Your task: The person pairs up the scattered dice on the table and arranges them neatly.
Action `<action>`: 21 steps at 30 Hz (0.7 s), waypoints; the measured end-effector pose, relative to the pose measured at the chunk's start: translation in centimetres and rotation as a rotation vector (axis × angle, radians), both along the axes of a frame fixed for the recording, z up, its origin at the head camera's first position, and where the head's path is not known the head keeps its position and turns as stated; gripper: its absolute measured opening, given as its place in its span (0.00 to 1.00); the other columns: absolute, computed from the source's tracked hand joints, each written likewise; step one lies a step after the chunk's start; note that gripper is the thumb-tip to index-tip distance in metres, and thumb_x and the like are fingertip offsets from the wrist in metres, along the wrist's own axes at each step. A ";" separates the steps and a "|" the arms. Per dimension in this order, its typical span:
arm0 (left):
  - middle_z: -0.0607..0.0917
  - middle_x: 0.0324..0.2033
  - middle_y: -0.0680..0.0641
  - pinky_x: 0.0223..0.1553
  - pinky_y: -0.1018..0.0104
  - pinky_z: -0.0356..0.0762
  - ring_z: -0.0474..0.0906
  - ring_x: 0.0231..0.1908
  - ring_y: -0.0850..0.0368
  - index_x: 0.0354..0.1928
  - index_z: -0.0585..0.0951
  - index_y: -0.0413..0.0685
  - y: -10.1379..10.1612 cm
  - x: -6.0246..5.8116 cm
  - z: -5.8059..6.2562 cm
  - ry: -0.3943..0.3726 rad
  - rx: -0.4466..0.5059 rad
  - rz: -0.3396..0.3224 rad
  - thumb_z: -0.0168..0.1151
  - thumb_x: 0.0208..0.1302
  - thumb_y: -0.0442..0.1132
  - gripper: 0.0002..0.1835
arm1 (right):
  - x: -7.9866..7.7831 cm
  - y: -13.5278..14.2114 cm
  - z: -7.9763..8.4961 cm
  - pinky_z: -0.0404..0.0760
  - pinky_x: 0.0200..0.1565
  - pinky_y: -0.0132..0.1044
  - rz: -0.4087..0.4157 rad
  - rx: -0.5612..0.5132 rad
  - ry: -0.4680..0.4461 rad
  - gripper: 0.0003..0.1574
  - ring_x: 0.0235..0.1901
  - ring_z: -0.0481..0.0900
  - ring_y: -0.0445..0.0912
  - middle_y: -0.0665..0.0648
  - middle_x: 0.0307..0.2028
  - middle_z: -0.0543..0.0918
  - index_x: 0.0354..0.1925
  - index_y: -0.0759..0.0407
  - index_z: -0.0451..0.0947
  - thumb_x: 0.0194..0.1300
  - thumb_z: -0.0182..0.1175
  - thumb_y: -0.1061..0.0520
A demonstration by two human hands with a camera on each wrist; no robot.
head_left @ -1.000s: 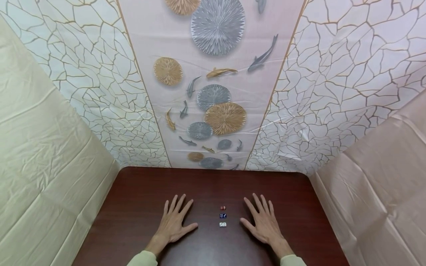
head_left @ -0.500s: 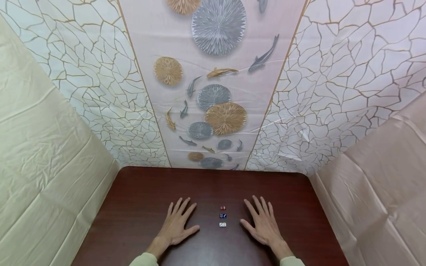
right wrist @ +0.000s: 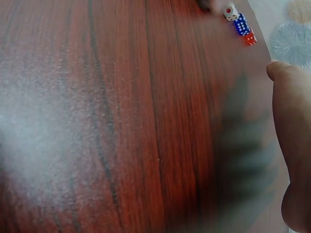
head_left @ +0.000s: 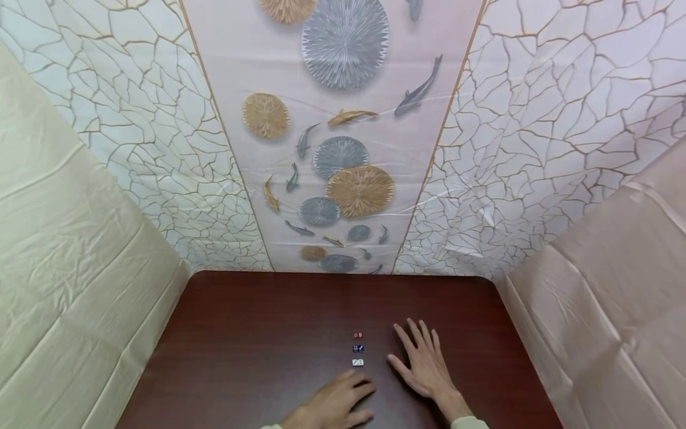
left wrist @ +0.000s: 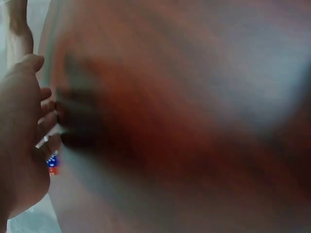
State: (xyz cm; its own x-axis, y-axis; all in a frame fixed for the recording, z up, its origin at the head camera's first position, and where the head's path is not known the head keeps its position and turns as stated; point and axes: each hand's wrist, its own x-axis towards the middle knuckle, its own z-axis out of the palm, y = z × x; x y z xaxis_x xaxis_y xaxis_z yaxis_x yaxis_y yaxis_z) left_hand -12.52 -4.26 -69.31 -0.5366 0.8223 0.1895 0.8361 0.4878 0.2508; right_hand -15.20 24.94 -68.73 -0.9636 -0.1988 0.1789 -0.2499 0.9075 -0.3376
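Observation:
Three pairs of small dice stand in a column mid-table: red dice [head_left: 358,335] farthest, blue dice [head_left: 358,348] in the middle, white dice [head_left: 357,362] nearest the person. Just short of the white pair hovers my left hand [head_left: 336,402], palm down, fingers loosely bent and nothing in its grasp. My right hand [head_left: 426,366] lies to the right of the column, fingers spread and straight, apart from the dice. In the right wrist view the white die [right wrist: 231,11], blue die [right wrist: 241,25] and red die [right wrist: 250,38] line up, a blurred fingertip beside the white one.
The dark reddish-brown table [head_left: 241,322] has rounded far corners. Behind it hangs a patterned cloth [head_left: 343,119] with fish and round motifs. Plain beige cloths close off the left side [head_left: 80,286] and right side [head_left: 605,286].
My left hand has swung right and toward the person, from left of the dice to just below the white pair, its fingers bending. The right hand and the dice stay about where they were.

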 end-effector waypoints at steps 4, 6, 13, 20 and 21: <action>0.84 0.73 0.46 0.71 0.47 0.83 0.80 0.72 0.47 0.76 0.82 0.52 0.5 -2.4 0.2 0.043 -0.046 0.109 0.59 0.86 0.61 0.29 | 0.1 -0.1 -0.1 0.54 0.81 0.79 -0.007 -0.004 0.013 0.47 0.85 0.60 0.75 0.69 0.85 0.68 0.85 0.48 0.70 0.78 0.69 0.36; 0.81 0.76 0.43 0.73 0.39 0.80 0.79 0.75 0.41 0.77 0.80 0.51 -0.4 -3.8 0.2 0.019 -0.044 0.179 0.59 0.86 0.60 0.30 | 0.1 -0.3 -0.2 0.55 0.81 0.79 -0.015 -0.001 0.012 0.46 0.85 0.61 0.75 0.69 0.85 0.68 0.85 0.48 0.70 0.78 0.69 0.37; 0.78 0.81 0.40 0.75 0.28 0.73 0.71 0.82 0.33 0.78 0.81 0.48 -6.5 -5.7 -0.1 -0.082 0.046 0.348 0.64 0.84 0.54 0.29 | 0.6 0.0 -0.6 0.55 0.81 0.79 -0.028 -0.004 -0.010 0.45 0.85 0.60 0.75 0.69 0.85 0.68 0.85 0.47 0.70 0.79 0.68 0.36; 0.76 0.82 0.37 0.74 0.22 0.70 0.69 0.82 0.27 0.79 0.80 0.48 -12.4 -4.9 -0.5 -0.032 0.115 0.493 0.70 0.80 0.51 0.31 | 1.0 1.1 -0.6 0.53 0.81 0.79 -0.062 -0.004 -0.031 0.46 0.86 0.59 0.75 0.69 0.85 0.68 0.86 0.48 0.69 0.80 0.67 0.35; 0.75 0.82 0.36 0.74 0.21 0.69 0.68 0.82 0.27 0.79 0.79 0.48 -13.1 -4.9 -0.6 -0.031 0.124 0.516 0.71 0.80 0.51 0.32 | 1.0 1.2 -0.6 0.53 0.81 0.79 -0.064 -0.004 -0.031 0.46 0.86 0.59 0.75 0.69 0.85 0.68 0.86 0.48 0.69 0.80 0.67 0.35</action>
